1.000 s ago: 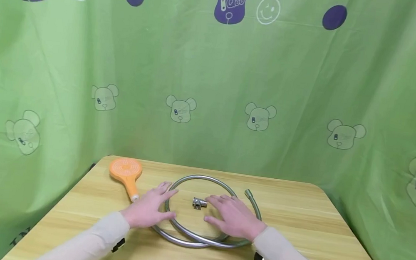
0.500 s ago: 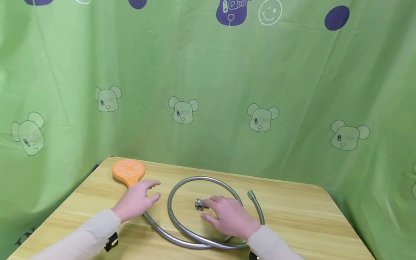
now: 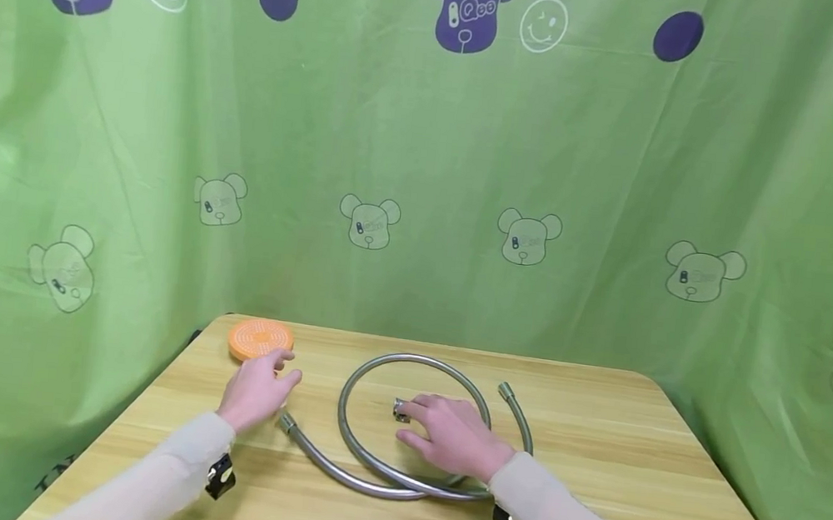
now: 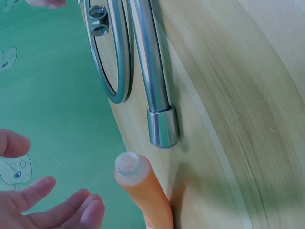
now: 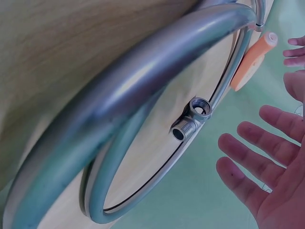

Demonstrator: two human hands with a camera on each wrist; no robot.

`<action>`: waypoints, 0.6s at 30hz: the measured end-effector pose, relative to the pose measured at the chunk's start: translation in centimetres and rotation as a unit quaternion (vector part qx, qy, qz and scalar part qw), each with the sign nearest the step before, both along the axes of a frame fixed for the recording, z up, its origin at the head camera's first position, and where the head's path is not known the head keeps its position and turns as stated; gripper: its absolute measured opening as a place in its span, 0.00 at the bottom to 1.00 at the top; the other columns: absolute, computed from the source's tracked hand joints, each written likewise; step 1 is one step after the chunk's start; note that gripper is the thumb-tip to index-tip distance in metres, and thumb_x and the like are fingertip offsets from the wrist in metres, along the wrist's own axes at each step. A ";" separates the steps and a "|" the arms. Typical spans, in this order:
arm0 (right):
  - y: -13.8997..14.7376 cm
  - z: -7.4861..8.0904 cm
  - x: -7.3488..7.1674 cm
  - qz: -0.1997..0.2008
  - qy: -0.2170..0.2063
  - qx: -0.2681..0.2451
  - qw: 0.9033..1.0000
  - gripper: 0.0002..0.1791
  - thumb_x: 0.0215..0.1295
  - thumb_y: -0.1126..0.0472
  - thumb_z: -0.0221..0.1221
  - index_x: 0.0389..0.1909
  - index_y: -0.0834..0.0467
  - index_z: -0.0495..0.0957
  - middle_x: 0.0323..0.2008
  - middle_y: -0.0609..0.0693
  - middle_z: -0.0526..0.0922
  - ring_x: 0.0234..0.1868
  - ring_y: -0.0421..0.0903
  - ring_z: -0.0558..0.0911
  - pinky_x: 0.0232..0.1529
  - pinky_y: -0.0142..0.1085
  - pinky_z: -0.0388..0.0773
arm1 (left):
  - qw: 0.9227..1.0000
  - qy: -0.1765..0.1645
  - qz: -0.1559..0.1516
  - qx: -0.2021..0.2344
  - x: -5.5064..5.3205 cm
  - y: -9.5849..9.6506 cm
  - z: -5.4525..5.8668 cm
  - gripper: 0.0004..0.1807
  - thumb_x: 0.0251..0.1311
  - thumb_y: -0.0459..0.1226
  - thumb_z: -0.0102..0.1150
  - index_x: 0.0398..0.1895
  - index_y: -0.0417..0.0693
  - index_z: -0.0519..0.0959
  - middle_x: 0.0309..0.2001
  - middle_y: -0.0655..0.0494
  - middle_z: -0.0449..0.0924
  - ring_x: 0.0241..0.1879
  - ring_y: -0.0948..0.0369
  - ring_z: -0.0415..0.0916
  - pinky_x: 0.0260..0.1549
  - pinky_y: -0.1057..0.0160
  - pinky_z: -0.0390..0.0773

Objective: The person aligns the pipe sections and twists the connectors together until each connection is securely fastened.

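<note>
An orange shower head (image 3: 261, 339) lies face up at the table's far left, its handle hidden under my left hand (image 3: 256, 388) in the head view. In the left wrist view, the fingers (image 4: 62, 210) are loosely bent beside the pale threaded handle end (image 4: 131, 167), apart from it. A silver shower hose (image 3: 357, 482) is coiled mid-table, both ends free. Inside its loop sits a small chrome tee connector (image 5: 190, 119) with threaded openings. My right hand (image 3: 455, 438) hovers above it, fingers relaxed and apart from it in the right wrist view.
A wooden table (image 3: 617, 447) carries these things. Green curtain (image 3: 451, 138) with bear prints hangs behind and along both sides. One hose end (image 3: 286, 422) points toward the left hand; the other end (image 3: 505, 391) lies at the right. Black wrist devices (image 3: 220, 475) sit under the sleeves.
My left hand has moved left from beside the hose loop to over the shower head's handle. The right hand has shifted slightly left, covering more of the tee connector. The objects lie unmoved.
</note>
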State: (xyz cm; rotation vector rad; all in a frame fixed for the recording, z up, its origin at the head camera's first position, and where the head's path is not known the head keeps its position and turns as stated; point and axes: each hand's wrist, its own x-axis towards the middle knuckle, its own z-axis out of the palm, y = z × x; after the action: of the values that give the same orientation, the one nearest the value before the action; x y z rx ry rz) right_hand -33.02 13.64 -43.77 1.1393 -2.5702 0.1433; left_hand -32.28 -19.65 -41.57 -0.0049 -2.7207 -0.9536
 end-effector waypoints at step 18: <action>-0.3 0.1 0.3 -0.005 -0.021 0.009 1.000 0.25 0.70 0.43 0.59 0.61 0.51 0.79 0.57 0.52 0.84 0.51 0.50 0.85 0.47 0.44 0.84 | 0.996 -0.067 0.051 0.009 -1.6 -3.3 -2.1 0.38 0.69 0.61 0.49 0.69 0.42 0.69 0.61 0.36 0.77 0.55 0.40 0.77 0.51 0.42 0.75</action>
State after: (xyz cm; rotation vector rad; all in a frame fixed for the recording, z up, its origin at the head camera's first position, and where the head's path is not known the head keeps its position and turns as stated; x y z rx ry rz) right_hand -32.72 13.30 -43.71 1.1419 -2.6187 0.1429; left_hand -33.87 -22.94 -43.62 0.2057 -2.8021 -0.9807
